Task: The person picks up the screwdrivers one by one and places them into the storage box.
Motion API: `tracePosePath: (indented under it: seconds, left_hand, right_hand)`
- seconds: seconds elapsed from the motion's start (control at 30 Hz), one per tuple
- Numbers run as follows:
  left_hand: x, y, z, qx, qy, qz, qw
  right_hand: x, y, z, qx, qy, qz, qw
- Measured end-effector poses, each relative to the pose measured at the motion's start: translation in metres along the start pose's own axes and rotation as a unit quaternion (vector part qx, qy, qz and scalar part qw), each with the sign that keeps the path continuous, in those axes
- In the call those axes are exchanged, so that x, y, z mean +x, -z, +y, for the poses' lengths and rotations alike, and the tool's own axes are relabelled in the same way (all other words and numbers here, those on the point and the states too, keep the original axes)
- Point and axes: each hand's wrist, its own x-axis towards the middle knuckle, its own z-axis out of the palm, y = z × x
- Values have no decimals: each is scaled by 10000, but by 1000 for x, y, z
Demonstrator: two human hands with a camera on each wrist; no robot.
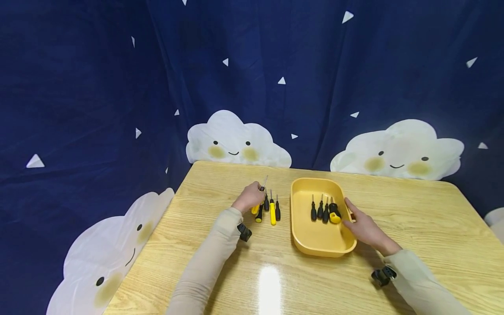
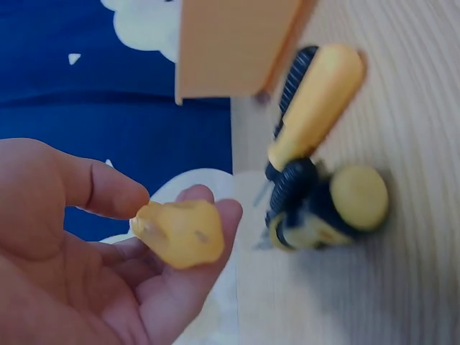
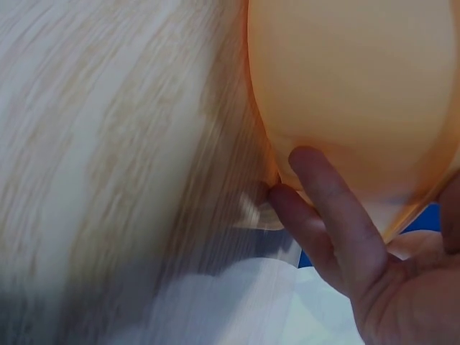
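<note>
My left hand (image 1: 250, 197) pinches a screwdriver with a yellow handle (image 2: 188, 233) between thumb and fingers, its shaft pointing away in the head view. Just right of this hand lie a yellow screwdriver (image 1: 273, 214), black screwdrivers (image 1: 278, 213) and a black one with a yellow end (image 1: 259, 216). My right hand (image 1: 364, 225) rests at the right side of a yellow plastic basin (image 1: 315, 250), thumb at the rim and extended fingers (image 3: 338, 194) against the outer wall. Inside stand in a row several black screwdrivers (image 1: 313, 213) and a thick black-and-yellow one (image 1: 334, 215).
Both items sit on a light wooden table (image 1: 417, 218). Behind it hangs a dark blue curtain (image 1: 252, 52) with white triangles and smiling clouds (image 1: 236, 140). A black wrist camera (image 1: 244, 232) is strapped over the left sleeve, another camera (image 1: 383, 276) over the right.
</note>
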Motion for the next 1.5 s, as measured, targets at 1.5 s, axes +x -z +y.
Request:
tracePosePath:
  seconds: [1.5]
  left_hand:
    - [18,-68,78,-2344,43,-879,9681]
  right_hand:
    - [-1,-4,-6,-156,-71,145,9997]
